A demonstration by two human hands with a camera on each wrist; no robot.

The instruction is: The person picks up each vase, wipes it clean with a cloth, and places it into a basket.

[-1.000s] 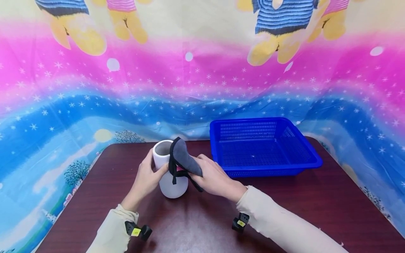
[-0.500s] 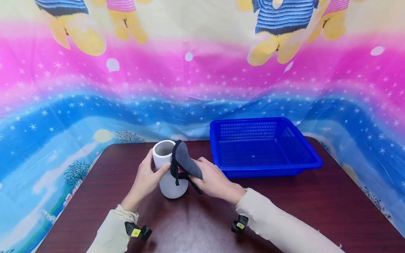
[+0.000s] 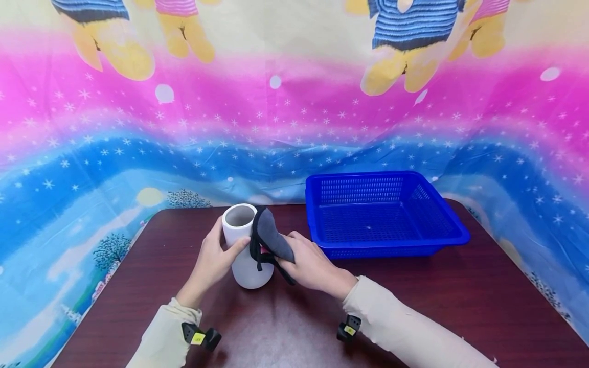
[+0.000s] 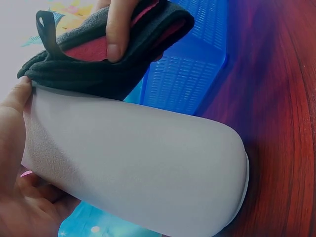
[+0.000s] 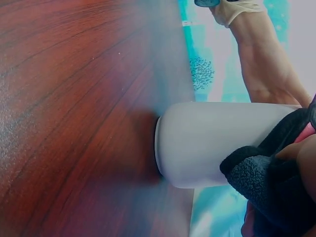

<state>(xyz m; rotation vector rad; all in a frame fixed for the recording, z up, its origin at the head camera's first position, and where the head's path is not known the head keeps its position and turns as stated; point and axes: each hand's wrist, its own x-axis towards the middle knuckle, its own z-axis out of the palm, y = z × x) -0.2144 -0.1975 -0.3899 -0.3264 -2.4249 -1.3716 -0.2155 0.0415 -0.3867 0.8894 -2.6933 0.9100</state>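
A tall white vase [image 3: 252,273] with an open round mouth stands on the dark red-brown table in the head view. My left hand [image 3: 211,255] grips its upper left side, fingers round the back and thumb across the front. My right hand [image 3: 313,263] holds a folded grey cleaning cloth [image 3: 271,232] with black edging, a pink patch and a hanging loop. That cloth touches the right side of the vase just below the rim. In the left wrist view, the right thumb presses on the folded cloth [image 4: 89,76] against the vase [image 4: 138,158]. The right fingers are mostly hidden.
A blue plastic basket [image 3: 391,250] with perforated walls sits at the back right of the table [image 3: 442,306], beyond the right hand. A printed curtain [image 3: 257,163] hangs behind the table and along its sides.
The right hand has slid the cloth slightly down and to the right along the upper vase, baring more of its rim. The left hand and the vase have stayed in place.
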